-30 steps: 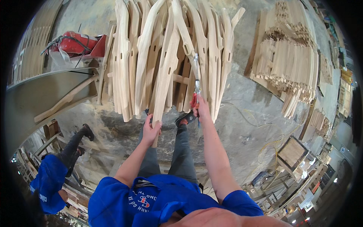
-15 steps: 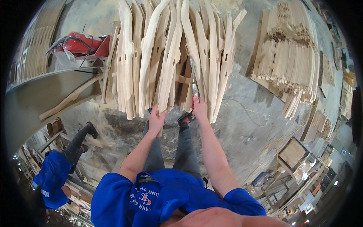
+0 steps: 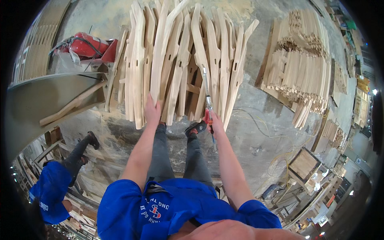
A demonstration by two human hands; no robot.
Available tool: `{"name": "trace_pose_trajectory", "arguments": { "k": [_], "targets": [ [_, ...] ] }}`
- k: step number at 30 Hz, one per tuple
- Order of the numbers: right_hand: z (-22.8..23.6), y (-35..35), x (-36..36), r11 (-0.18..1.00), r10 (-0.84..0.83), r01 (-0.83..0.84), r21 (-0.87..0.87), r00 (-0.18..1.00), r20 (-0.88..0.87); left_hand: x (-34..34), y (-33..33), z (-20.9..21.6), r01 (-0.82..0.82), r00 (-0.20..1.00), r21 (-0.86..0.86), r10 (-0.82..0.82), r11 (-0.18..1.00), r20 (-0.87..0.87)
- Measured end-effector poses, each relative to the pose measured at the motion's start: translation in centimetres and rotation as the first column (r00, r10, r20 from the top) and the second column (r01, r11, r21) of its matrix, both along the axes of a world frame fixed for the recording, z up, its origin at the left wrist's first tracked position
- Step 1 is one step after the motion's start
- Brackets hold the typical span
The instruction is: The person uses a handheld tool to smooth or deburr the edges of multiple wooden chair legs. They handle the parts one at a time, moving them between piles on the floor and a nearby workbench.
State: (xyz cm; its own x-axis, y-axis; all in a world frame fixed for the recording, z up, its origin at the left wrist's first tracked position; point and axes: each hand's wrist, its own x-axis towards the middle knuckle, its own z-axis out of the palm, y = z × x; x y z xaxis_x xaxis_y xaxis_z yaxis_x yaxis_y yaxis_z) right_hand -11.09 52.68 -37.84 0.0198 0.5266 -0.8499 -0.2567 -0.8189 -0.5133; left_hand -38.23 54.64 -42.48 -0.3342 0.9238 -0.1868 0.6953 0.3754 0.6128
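In front of me lies a row of long, curved, pale wooden chair legs [image 3: 216, 60] with small slots cut in them. My left hand [image 3: 152, 111] is closed around the near end of one curved wooden leg [image 3: 159, 60] left of the middle. My right hand [image 3: 216, 125] is wrapped round the red handle of an air blow gun [image 3: 208, 100]. Its long metal nozzle points away from me, over the legs right of the middle. A bit of bluish hose shows below that hand.
A red fire extinguisher [image 3: 84, 45] sits at the left, above a grey panel [image 3: 56, 96]. Stacked wooden slats [image 3: 300, 74] lie to the right. A thin hose [image 3: 256, 124] runs across the concrete floor. Another person in blue [image 3: 52, 188] is at the lower left.
My left hand has moved left and up, from one leg's end to another leg. My right hand with the blow gun has shifted slightly right and nearer to me.
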Motion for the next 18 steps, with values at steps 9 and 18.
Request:
{"name": "trace_pose_trajectory", "arguments": {
  "k": [9,18],
  "targets": [
    [1.2,-6.5,10.1,0.980,-0.161,0.183,-0.077,0.959,0.231,10.7,2.8,-3.4,0.260,0.947,0.069,-0.241,0.963,-0.210],
    [-0.1,-8.9,6.2,0.988,-0.146,0.146,-0.045,0.989,0.000,22.8,11.9,-11.2,-0.214,0.941,-0.424,0.303,0.880,0.154]
  ]
}}
